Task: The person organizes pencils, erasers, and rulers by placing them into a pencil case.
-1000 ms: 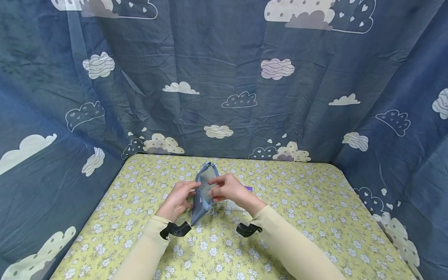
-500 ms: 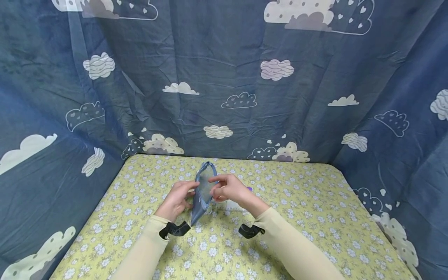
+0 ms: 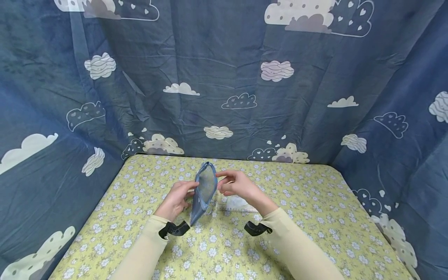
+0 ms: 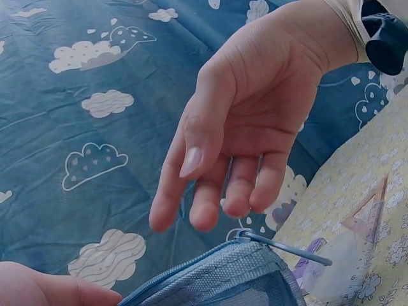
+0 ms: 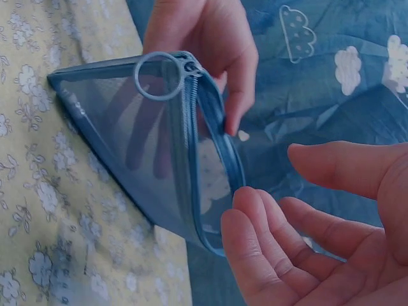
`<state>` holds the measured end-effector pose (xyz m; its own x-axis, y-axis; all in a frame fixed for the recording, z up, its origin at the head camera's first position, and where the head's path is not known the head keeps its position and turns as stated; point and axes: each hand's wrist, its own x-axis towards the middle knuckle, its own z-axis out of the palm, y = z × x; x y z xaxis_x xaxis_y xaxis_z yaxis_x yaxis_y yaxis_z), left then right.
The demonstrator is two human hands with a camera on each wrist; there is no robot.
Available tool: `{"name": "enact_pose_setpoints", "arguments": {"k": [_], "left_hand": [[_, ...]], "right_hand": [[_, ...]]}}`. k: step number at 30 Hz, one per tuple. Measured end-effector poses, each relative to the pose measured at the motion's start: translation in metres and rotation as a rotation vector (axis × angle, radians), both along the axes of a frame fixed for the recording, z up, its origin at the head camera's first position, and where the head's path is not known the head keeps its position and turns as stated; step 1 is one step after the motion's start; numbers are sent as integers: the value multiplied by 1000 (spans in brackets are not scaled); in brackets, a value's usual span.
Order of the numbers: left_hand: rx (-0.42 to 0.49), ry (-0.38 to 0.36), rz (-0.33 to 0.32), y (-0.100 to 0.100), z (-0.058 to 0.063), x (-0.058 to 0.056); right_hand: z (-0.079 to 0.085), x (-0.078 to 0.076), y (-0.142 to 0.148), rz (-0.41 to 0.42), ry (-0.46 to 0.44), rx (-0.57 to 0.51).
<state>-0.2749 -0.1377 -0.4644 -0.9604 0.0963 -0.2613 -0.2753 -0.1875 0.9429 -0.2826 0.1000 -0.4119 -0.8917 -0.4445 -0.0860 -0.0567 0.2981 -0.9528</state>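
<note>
My left hand grips one side of a blue mesh zipper pouch, with fingers behind the see-through wall in the right wrist view. The pouch stands tilted above the table, its zipped mouth spread wide and a ring pull hanging from the zipper's end. My right hand is just right of the mouth, fingertips close to the rim in the head view. Its fingers are loosely bent, and nothing shows between thumb and fingers in the right wrist view. No contents show inside the pouch.
On the floral yellow cloth beneath my right hand lie clear drawing tools: a ruler-edged piece, a set square and something purple. Dark blue cloud-patterned curtains stand around the table's back and sides.
My right hand has drawn back to the right, from inside the pouch's mouth to beside its rim. The left hand and pouch stay nearly still.
</note>
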Motion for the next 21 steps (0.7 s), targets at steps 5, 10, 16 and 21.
{"name": "enact_pose_setpoints", "arguments": {"k": [5, 10, 16, 21], "left_hand": [[-3, 3, 6, -1, -1, 1], [-1, 9, 5, -1, -2, 1], [10, 6, -6, -1, -3, -1], [10, 2, -7, 0, -2, 0]], "right_hand": [[2, -2, 7, -23, 15, 2], [7, -3, 16, -52, 17, -1], [9, -4, 28, -79, 22, -9], [7, -3, 41, -89, 25, -17]]}}
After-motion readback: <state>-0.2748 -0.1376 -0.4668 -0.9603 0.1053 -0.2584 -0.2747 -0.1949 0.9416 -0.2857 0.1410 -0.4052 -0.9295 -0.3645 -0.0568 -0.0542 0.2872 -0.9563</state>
